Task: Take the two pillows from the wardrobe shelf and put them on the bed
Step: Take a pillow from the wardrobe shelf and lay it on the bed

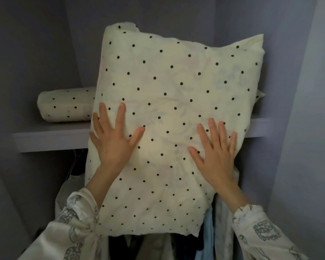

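Note:
A cream pillow with black dots (pixel 169 102) stands tilted on its edge, leaning out over the front of the wardrobe shelf (pixel 51 139). My left hand (pixel 114 139) lies flat on its lower left face, fingers spread. My right hand (pixel 217 154) presses flat on its lower right face, fingers spread too. Neither hand curls around an edge. A second pillow of the same cloth (pixel 66 105) lies flat on the shelf behind, its right part hidden by the front pillow.
Grey wardrobe walls close in at left (pixel 26 53) and right (pixel 304 91). Below the shelf hang clothes, among them a light blue garment (pixel 207 237) and dark ones. My patterned white sleeves fill the bottom corners.

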The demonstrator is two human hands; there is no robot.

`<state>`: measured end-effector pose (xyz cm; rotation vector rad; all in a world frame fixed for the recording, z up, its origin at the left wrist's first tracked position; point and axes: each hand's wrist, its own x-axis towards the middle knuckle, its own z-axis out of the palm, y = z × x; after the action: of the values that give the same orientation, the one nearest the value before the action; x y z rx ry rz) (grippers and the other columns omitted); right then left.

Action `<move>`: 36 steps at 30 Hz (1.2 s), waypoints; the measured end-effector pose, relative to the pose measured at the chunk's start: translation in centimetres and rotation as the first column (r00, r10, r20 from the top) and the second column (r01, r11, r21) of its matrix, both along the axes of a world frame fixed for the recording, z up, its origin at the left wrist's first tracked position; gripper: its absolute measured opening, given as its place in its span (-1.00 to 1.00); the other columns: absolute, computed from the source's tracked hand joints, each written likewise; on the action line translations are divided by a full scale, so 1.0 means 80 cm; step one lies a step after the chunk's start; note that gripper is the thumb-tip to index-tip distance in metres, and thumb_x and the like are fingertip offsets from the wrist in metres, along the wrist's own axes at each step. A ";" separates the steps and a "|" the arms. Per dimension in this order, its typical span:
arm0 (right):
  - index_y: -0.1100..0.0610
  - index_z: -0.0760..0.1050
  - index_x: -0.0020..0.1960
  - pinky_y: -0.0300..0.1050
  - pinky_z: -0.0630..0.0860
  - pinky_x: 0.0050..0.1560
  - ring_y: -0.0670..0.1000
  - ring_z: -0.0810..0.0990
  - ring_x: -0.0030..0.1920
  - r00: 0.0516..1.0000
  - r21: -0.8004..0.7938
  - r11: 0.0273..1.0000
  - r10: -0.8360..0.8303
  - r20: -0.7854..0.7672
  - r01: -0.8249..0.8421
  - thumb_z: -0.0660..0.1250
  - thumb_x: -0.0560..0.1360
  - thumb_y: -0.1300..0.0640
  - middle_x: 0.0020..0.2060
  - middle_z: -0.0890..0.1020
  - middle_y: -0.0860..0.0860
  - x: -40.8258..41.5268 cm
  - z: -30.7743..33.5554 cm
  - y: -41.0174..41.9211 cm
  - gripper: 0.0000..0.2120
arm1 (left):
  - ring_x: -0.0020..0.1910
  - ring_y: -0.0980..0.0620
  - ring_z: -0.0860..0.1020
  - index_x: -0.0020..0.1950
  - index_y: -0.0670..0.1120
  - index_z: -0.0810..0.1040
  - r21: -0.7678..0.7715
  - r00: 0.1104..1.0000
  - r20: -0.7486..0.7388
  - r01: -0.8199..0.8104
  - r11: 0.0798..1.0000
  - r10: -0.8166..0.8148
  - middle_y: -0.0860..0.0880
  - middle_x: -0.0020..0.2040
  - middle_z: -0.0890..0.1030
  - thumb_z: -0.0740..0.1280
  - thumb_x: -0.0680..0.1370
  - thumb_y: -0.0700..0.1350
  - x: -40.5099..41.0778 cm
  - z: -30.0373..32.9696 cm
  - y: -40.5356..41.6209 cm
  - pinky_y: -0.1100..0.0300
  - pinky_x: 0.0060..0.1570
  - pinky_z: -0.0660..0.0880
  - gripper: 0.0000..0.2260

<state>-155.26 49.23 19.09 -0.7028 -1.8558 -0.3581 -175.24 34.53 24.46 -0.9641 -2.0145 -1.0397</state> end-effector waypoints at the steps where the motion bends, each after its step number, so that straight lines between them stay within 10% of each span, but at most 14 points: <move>1: -0.01 0.05 0.50 0.25 -0.08 0.45 0.07 -0.05 0.51 1.000 -0.065 0.998 0.009 -0.030 -0.011 0.10 0.51 -0.26 0.50 0.03 0.02 0.000 0.001 -0.002 -0.34 | 0.50 -0.25 -0.06 0.46 0.27 -0.07 0.002 1.000 0.024 0.009 1.000 -0.009 -0.11 0.55 -0.09 0.18 0.39 0.40 0.000 0.002 0.000 -0.39 0.33 0.10 -0.27; 7: -0.10 -0.30 0.49 0.09 -0.08 0.49 -0.04 -0.26 0.50 0.920 -0.470 0.832 0.114 -0.375 -0.295 0.26 0.27 -0.44 0.53 -0.23 -0.06 0.000 0.016 -0.003 0.07 | 0.51 -0.18 -0.06 0.44 0.29 -0.22 0.071 0.956 0.280 0.071 0.995 -0.088 -0.08 0.56 -0.11 0.22 0.27 0.48 -0.010 0.019 -0.007 -0.35 0.34 0.12 -0.09; 13: -0.23 -0.29 0.46 0.09 0.23 0.34 0.09 0.13 0.46 0.851 -0.634 0.640 0.060 -0.521 -0.434 0.48 0.10 -0.36 0.51 0.00 0.01 0.003 0.032 0.002 0.22 | 0.50 -0.19 -0.01 0.46 0.21 -0.26 0.076 0.907 0.406 0.089 0.993 -0.112 -0.08 0.55 -0.07 0.35 0.21 0.43 -0.008 0.025 -0.011 -0.32 0.35 0.11 0.05; 24: 0.01 0.08 0.46 -0.01 0.27 0.37 0.00 0.31 0.37 0.681 -0.542 0.501 0.141 -0.719 -0.675 0.62 0.08 -0.06 0.40 0.30 -0.03 0.017 0.046 0.019 0.10 | 0.41 -0.08 0.27 0.46 0.00 0.05 0.247 0.744 0.561 0.267 0.931 -0.362 -0.04 0.43 0.28 0.53 0.01 0.28 -0.014 0.046 -0.032 -0.17 0.35 0.28 0.16; 36: 0.06 0.16 0.41 0.08 0.41 0.28 0.01 0.46 0.24 0.665 -0.575 0.364 0.201 -0.719 -0.733 0.61 0.11 -0.04 0.29 0.43 -0.02 0.047 0.052 -0.029 0.00 | 0.37 -0.09 0.31 0.43 -0.07 0.16 0.365 0.772 0.513 0.199 0.909 -0.375 -0.08 0.38 0.32 0.60 0.13 0.09 0.028 0.021 -0.090 -0.15 0.32 0.32 -0.01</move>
<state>-151.47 46.88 23.24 -0.6954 -1.4696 1.1841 -173.00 27.34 26.14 -0.8846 -2.1105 -1.9412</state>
